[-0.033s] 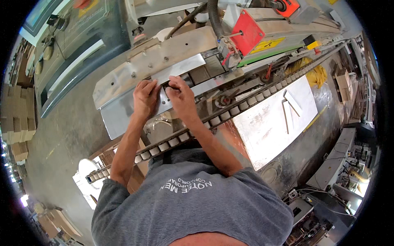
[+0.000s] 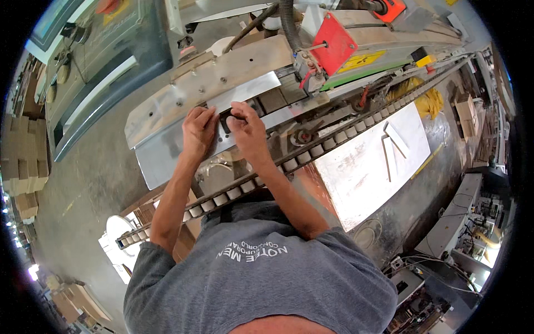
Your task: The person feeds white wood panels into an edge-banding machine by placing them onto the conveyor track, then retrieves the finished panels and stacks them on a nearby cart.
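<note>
A narrow pale strip (image 2: 247,92) with a smooth, shiny face lies against the machine's metal fence (image 2: 167,94), slanting up to the right. My left hand (image 2: 199,131) is closed, fingertips pressed at the strip's left end. Beside it, my right hand (image 2: 247,131) has its fingers curled in at the strip's near edge, and the thumb is bent inward. The hands partly hide the strip's lower edge and the machine bed between them. A smooth grey metal plate (image 2: 161,158) spreads out to the left of my left hand.
Ahead to the right stands the machine head with a red cover (image 2: 334,43) and a black corrugated hose (image 2: 289,30). A roller rail (image 2: 289,165) crosses in front of my body. A white panel (image 2: 361,183) bearing two narrow strips lies to the right. Stacked cardboard (image 2: 25,156) stands far left.
The pale strip and both hands have shifted slightly to the right along the fence. My grip looks the same.
</note>
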A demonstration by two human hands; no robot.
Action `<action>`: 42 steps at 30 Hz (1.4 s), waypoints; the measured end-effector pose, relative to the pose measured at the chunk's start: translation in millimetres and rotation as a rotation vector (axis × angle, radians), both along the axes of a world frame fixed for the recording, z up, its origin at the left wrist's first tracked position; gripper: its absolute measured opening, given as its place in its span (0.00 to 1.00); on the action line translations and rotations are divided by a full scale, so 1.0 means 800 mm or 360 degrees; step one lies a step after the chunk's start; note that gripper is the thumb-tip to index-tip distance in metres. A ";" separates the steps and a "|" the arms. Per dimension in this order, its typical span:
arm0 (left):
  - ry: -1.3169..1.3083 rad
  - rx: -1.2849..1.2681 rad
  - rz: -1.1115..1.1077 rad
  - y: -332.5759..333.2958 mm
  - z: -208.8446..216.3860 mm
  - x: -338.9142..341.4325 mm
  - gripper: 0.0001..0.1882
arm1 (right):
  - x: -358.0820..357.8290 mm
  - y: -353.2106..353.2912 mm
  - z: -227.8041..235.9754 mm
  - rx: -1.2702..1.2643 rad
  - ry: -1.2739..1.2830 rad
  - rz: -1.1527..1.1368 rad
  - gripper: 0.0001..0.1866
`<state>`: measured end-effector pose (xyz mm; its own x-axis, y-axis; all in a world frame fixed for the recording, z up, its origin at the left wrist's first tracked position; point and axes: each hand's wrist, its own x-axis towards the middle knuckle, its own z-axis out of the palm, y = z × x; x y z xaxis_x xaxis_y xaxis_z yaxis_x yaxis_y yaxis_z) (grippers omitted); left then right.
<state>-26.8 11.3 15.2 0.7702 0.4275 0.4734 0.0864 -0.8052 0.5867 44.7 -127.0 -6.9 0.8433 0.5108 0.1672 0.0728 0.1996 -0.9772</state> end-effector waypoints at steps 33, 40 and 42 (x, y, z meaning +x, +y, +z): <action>0.0012 0.0158 0.0278 -0.120 0.012 0.084 0.11 | 0.157 -0.412 0.129 -0.0624 -0.1107 -0.0630 0.11; 0.0029 -0.0161 0.0113 -0.176 0.027 0.057 0.09 | 0.262 -0.645 -0.172 -0.2619 -0.0854 -0.1033 0.27; -0.0021 -0.0237 -0.0015 -0.194 0.026 0.055 0.09 | 0.274 -0.640 -0.151 -0.2547 -0.0486 -0.0832 0.25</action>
<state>17.4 -143.6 36.2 0.7686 0.4866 0.4152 0.0711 -0.7101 0.7005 263.8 -638.9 -128.0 0.9996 0.0175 -0.0232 0.0150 -0.9946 -0.1031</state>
